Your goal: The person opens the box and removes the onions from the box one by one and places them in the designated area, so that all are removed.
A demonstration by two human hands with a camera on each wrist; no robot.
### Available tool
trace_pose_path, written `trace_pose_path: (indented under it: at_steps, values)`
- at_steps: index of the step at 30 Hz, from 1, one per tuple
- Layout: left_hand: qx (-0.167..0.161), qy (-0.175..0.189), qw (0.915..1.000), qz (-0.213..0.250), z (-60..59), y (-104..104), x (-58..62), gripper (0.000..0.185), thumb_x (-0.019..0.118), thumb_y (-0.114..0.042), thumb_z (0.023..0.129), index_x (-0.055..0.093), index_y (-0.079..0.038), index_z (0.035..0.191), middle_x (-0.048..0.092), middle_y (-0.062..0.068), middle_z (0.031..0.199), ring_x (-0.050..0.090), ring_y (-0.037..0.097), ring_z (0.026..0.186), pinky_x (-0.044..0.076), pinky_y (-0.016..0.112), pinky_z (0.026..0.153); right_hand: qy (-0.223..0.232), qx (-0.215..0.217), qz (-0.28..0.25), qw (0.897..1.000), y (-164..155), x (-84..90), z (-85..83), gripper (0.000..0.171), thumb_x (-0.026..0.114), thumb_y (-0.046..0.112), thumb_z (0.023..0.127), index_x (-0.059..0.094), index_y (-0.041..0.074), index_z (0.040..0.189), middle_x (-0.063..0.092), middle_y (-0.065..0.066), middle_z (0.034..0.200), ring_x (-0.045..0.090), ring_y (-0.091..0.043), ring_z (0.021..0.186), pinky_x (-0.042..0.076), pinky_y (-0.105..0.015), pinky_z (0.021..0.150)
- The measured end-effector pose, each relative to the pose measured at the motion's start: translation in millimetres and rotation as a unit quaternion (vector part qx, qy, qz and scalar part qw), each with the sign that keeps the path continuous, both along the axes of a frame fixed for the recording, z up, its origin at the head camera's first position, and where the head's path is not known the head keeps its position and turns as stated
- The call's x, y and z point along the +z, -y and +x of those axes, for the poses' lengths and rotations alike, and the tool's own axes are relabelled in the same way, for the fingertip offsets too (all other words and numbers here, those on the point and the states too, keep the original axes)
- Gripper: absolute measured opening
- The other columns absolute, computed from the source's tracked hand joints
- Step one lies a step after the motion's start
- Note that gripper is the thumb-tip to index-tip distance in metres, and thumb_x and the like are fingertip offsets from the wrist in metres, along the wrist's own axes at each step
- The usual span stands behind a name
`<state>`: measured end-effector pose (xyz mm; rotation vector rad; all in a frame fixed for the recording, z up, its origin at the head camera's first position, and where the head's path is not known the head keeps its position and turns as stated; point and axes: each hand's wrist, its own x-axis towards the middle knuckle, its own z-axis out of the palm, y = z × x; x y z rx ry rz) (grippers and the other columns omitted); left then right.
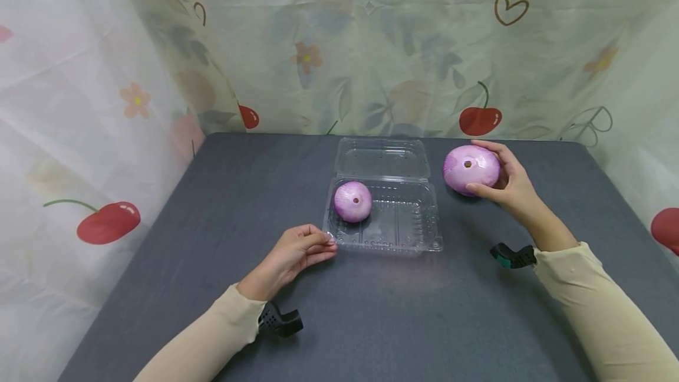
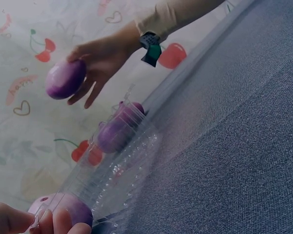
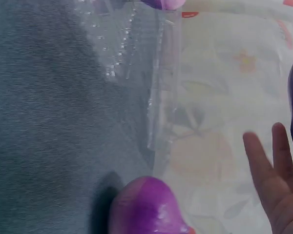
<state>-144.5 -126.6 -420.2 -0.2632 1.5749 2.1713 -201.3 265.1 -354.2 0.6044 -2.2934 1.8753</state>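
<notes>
On the desk (image 1: 212, 287), the left hand (image 1: 297, 249) lies relaxed, fingertips steadying the open tray (image 1: 419, 234) holding 1 onion (image 1: 352, 201), while the right hand (image 1: 509, 184) cups another onion (image 1: 471, 170) beside it.

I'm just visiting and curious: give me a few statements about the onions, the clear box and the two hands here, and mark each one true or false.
1. The right hand holds a purple onion. True.
2. The clear box has its lid shut. False: the lid lies open behind it.
3. A smaller onion sits in the box's left part. True.
4. The left hand holds an onion. False: its fingers only touch the box's near left corner.
5. The table is bright red. False: it is dark grey.
</notes>
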Motion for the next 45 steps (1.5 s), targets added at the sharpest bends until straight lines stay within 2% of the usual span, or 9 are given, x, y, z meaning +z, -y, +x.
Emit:
trace_pose_path:
  at_steps: [5,17,24,26,28,31,33,39,45]
  values:
    - [0.002,0.002,1.0,0.004,0.2,0,-0.2,0.015,0.056,0.004,0.093,0.06,-0.003,0.081,0.069,0.01,0.081,0.07,0.018,0.079,0.06,0.034,0.081,0.013,-0.02,0.001,1.0,-9,-7.7,6.6,0.076,0.068,-0.014,0.079,0.041,0.017,0.142,0.046,0.005,0.129,0.049,-0.01,0.11,0.051,-0.008,0.084]
    - [-0.008,-0.01,0.9999,0.006,0.5,1,-2.5,0.013,0.057,0.004,0.093,0.06,-0.002,0.082,0.068,0.01,0.081,0.069,0.017,0.08,0.06,0.035,0.082,0.063,-0.044,0.095,0.992,-23,-24.4,21.3,0.078,0.072,-0.003,0.082,0.035,0.021,0.146,0.037,0.009,0.131,0.044,-0.011,0.112,0.052,-0.01,0.08]
    - [-0.006,-0.01,0.9999,0.003,0.4,0,-2.6,0.013,0.057,0.004,0.093,0.06,-0.003,0.081,0.068,0.009,0.081,0.069,0.017,0.08,0.06,0.035,0.082,0.079,-0.035,0.089,0.992,-28,-31.7,23.3,0.078,0.072,-0.005,0.08,0.035,0.02,0.144,0.038,0.009,0.131,0.043,-0.011,0.113,0.051,-0.01,0.08]
    - [-0.007,-0.011,0.9999,0.003,0.7,0,-2.4,0.014,0.057,0.004,0.093,0.06,-0.003,0.081,0.068,0.009,0.081,0.069,0.017,0.079,0.06,0.035,0.082,0.081,-0.012,0.061,0.995,-29,-33.4,23.8,0.073,0.068,-0.006,0.084,0.036,0.02,0.144,0.037,0.008,0.131,0.043,-0.011,0.111,0.053,-0.012,0.078]
    - [-0.007,-0.011,0.9999,0.004,0.7,0,-2.3,0.014,0.056,0.004,0.093,0.06,-0.003,0.081,0.068,0.009,0.081,0.069,0.017,0.079,0.06,0.034,0.082,0.088,0.028,0.011,0.996,-31,-34.5,23.9,0.063,0.058,-0.005,0.091,0.035,0.02,0.144,0.034,0.006,0.132,0.045,-0.01,0.11,0.055,-0.016,0.078]
    - [-0.005,-0.008,0.9999,0.005,0.8,0,-1.8,0.015,0.056,0.004,0.093,0.06,-0.003,0.08,0.069,0.009,0.081,0.069,0.017,0.079,0.06,0.034,0.082,0.116,0.089,-0.07,0.987,-31,-34.3,23.5,0.047,0.038,0.004,0.1,0.036,0.021,0.143,0.029,0.001,0.134,0.05,-0.011,0.109,0.058,-0.022,0.078]
    - [-0.003,-0.006,1.0,0.002,0.7,0,-1.8,0.015,0.057,0.004,0.093,0.06,-0.003,0.08,0.069,0.009,0.081,0.07,0.017,0.079,0.06,0.034,0.081,0.131,0.111,-0.099,0.98,-30,-33.1,23.2,0.042,0.029,0.011,0.103,0.036,0.022,0.143,0.027,0.0,0.135,0.052,-0.011,0.111,0.058,-0.025,0.081]
    - [-0.007,-0.01,0.9999,-0.002,0.8,0,-1.5,0.014,0.057,0.004,0.092,0.059,-0.003,0.081,0.069,0.009,0.081,0.069,0.017,0.079,0.06,0.034,0.081,0.14,0.118,-0.107,0.977,-30,-30.6,23.4,0.042,0.025,0.015,0.104,0.036,0.024,0.144,0.024,0.0,0.136,0.05,-0.011,0.112,0.058,-0.026,0.081]
    - [-0.009,-0.011,0.9999,-0.002,0.4,0,-1.5,0.014,0.057,0.004,0.092,0.059,-0.004,0.081,0.069,0.009,0.081,0.069,0.016,0.079,0.06,0.034,0.081,0.14,0.106,-0.118,0.977,-30,-32.4,22.1,0.041,0.03,0.011,0.103,0.037,0.023,0.142,0.025,-0.001,0.135,0.052,-0.011,0.111,0.059,-0.026,0.08]
